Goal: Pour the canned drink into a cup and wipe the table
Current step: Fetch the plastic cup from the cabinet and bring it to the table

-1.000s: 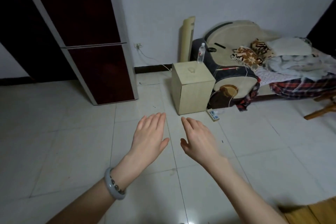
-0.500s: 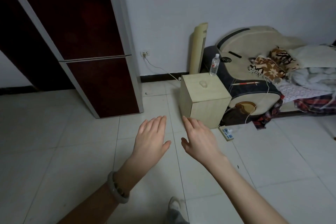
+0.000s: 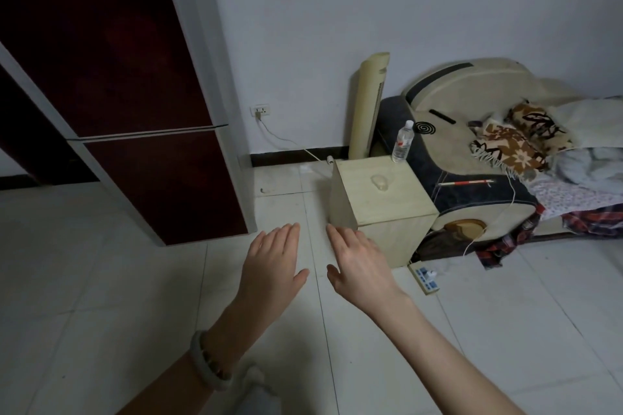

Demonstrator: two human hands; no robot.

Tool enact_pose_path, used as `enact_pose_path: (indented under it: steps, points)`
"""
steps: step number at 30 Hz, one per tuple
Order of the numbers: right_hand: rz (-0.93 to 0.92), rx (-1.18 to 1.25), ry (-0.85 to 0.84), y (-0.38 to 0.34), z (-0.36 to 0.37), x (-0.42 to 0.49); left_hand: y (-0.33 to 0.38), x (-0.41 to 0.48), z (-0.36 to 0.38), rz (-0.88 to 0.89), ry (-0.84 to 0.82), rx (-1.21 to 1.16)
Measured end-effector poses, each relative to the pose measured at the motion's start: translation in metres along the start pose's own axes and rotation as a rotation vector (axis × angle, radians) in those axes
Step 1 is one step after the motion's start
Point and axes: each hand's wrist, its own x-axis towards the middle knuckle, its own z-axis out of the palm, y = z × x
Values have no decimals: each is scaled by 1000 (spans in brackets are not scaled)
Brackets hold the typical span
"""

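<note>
Left hand (image 3: 271, 268) and right hand (image 3: 362, 266) extended forward, palms down. Fingers straight and together, both hands empty. Thumbs nearly meet.

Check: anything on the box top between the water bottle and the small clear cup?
Nothing. In the head view, bare box top separates the water bottle at its back edge from the small clear cup near its middle.

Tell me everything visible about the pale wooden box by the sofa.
The pale wooden box is a light, plywood-looking cube standing upright on the white tiled floor, close beside the sofa's dark arm. A clear plastic bottle stands at its back right corner, and a small clear cup-like object sits near the middle of its top. The right hand's fingertips overlap its lower front corner in view; contact cannot be told.
</note>
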Motion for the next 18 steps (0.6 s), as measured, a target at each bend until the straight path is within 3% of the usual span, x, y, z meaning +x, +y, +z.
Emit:
enact_pose_path:
  steps: [9,18]
  points:
    - [88,-13,-93,5,31,139,-86,126,41,56,-82,-40]
    - [263,-5,-97,3,50,276,-178,263,74,295,-59,-47]
